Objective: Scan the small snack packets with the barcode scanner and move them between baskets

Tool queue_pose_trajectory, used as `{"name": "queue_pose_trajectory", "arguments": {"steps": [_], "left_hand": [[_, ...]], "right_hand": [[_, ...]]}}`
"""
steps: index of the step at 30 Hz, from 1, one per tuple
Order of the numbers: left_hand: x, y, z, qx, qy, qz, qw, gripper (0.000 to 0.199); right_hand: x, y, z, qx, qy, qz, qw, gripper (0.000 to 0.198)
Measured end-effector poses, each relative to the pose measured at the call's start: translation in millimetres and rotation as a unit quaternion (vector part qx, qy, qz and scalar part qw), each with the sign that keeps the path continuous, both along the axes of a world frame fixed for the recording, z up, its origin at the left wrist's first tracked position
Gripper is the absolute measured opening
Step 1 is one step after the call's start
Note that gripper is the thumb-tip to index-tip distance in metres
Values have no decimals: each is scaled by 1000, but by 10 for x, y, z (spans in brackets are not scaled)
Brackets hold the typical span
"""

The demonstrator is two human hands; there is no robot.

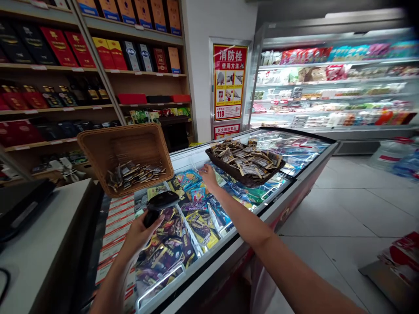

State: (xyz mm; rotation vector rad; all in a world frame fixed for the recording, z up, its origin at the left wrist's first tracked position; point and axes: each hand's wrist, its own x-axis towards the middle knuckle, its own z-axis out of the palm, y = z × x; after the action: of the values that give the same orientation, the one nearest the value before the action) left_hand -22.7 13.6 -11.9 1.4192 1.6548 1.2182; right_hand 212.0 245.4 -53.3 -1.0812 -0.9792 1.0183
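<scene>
My left hand point(142, 233) is closed round the handle of a black barcode scanner point(163, 199), its rounded head pointing right over the chest freezer point(209, 257). Farther in, my right hand point(208, 175) reaches over the freezer with its fingers curled, near a white wire divider point(194, 168). What those fingers grip, if anything, is too small to make out. Below both hands lie colourful ice-cream packets point(203, 226) in wire compartments. A dark wicker basket point(225, 172) heaped with small brown-and-gold sachets rests on the freezer, just right of my right hand.
A tan wicker basket point(94, 144) with similar sachets stands tilted at the left. Beside it are a strip of price labels point(111, 235) and a counter point(55, 235). Boxed-goods shelves point(137, 30) rise behind; a lit chiller point(327, 87) is at the back right.
</scene>
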Motion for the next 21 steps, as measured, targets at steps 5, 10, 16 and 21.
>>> {"name": "queue_pose_trajectory", "arguments": {"steps": [5,10,16,21], "left_hand": [[39,-38,50,10,-36,11,999,54],[17,-57,117,19,-68,58,996,51],[-45,-77,176,41,-135,129,982,51],[-55,-35,140,54,-162,145,974,56]], "right_hand": [[-354,-122,-43,9,-123,52,991,28],[-1029,-64,54,84,-184,132,970,23],[-1987,233,236,-95,-10,126,987,15],[-2311,490,332,-91,114,146,978,10]]}}
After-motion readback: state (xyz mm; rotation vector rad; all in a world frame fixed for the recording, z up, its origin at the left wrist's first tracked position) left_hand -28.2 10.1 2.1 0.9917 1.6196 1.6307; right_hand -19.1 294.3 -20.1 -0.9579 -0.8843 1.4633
